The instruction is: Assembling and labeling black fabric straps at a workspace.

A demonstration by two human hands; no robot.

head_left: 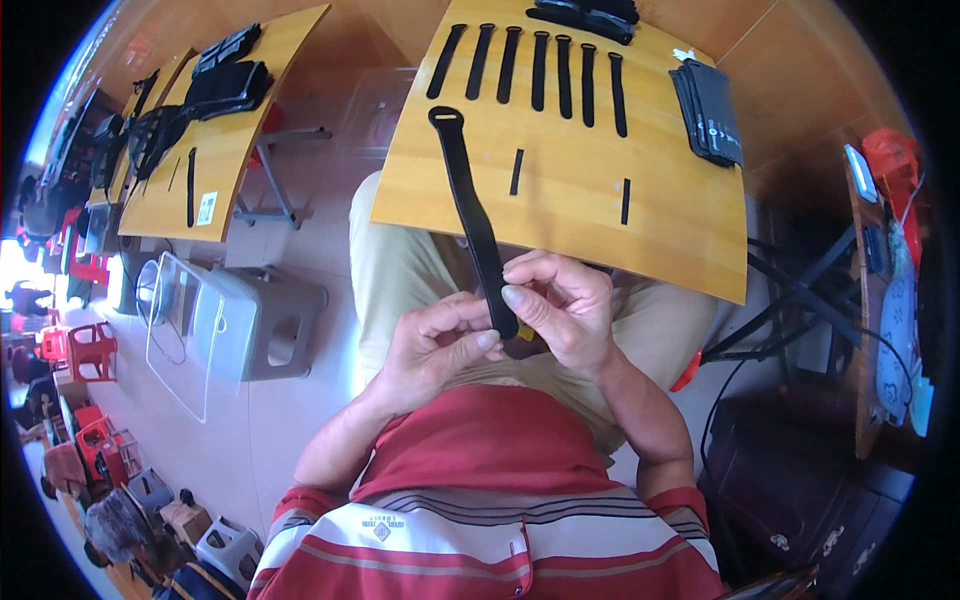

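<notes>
Between my two hands is a black strap (474, 210) with a slotted loop at its far end, which reaches over the near edge of the wooden table. My left hand (440, 340) pinches the strap's near end between thumb and fingers. From the other side, my right hand (565, 305) grips it a little higher, thumb on top. A row of several similar black straps (540, 72) lies on the table, loop ends away from me. Two short black strips (517, 172) lie nearer, apart from each other.
The wooden table (420, 190) also bears a stack of black pouches (706, 112) at right and a black bundle (590, 18) at the back. Left stand another table (270, 60) with black goods and a grey stool (270, 325). A shelf with a red bag (888, 165) is at right.
</notes>
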